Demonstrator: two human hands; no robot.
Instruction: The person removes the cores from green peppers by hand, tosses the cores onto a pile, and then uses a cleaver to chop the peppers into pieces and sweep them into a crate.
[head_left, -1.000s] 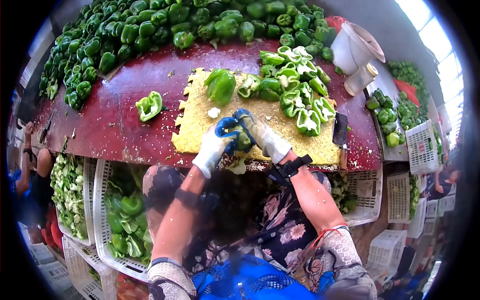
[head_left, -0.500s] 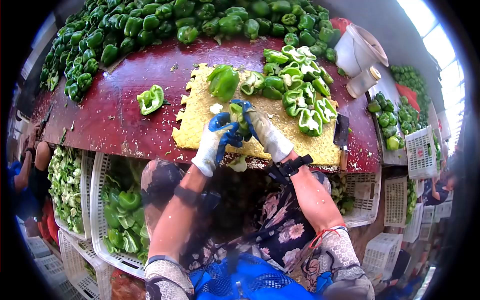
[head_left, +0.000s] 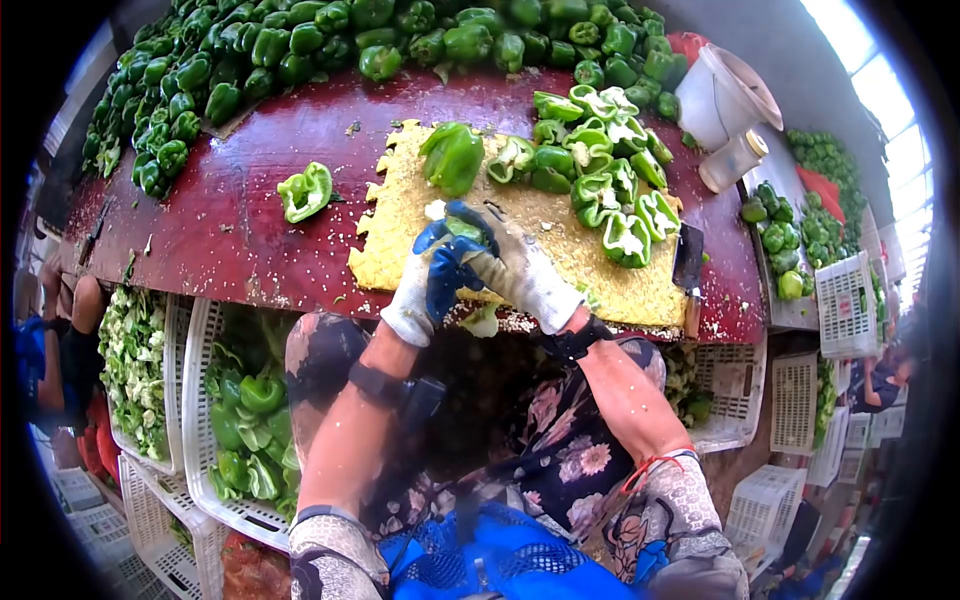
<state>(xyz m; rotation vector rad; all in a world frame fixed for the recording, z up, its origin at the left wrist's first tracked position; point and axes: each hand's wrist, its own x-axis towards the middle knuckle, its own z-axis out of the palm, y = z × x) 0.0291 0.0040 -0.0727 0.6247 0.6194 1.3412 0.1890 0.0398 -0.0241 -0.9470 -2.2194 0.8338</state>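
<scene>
Both my hands wear white gloves with blue fingertips and meet over the near edge of the yellow cutting mat point(head_left: 590, 275). My left hand point(head_left: 425, 280) and my right hand point(head_left: 515, 265) are closed together on one green pepper piece point(head_left: 464, 231), mostly hidden by the fingers. A whole green pepper point(head_left: 452, 155) lies on the mat's far side. A heap of halved peppers point(head_left: 600, 180) with white cores fills the mat's right part. One pepper half point(head_left: 305, 190) lies alone on the red table point(head_left: 240, 230).
A big pile of whole green peppers point(head_left: 300, 50) lines the table's far edge. A cleaver point(head_left: 688, 265) rests at the mat's right end. White buckets point(head_left: 720, 95) stand at the right. White crates point(head_left: 215, 400) of cut peppers sit under the table. Another person point(head_left: 55, 340) is at the left.
My hands shifted slightly left on the mat, turning the pepper piece between them; my right hand now wraps further over it. The peppers on the mat have not moved.
</scene>
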